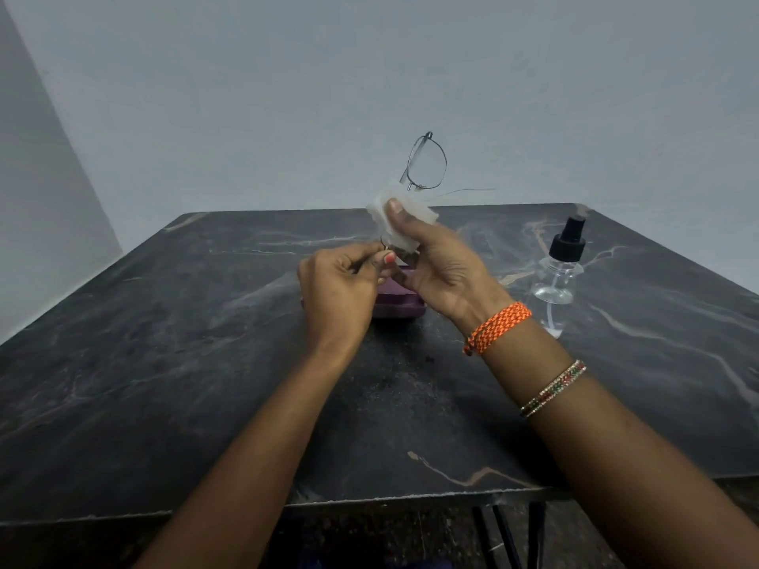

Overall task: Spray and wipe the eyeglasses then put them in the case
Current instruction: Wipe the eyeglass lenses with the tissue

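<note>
Thin metal-framed eyeglasses stand on end above the table, one lens sticking up free. My right hand pinches a folded white cloth around the lower lens, thumb pressed on the cloth's near side. My left hand pinches the lower edge of the frame just below the cloth. A purple glasses case lies on the table under both hands, mostly hidden by them.
A clear spray bottle with a black pump top stands on the dark marble table to the right of my right hand. A grey wall rises behind the table's far edge. Dark chair legs show below the near edge.
</note>
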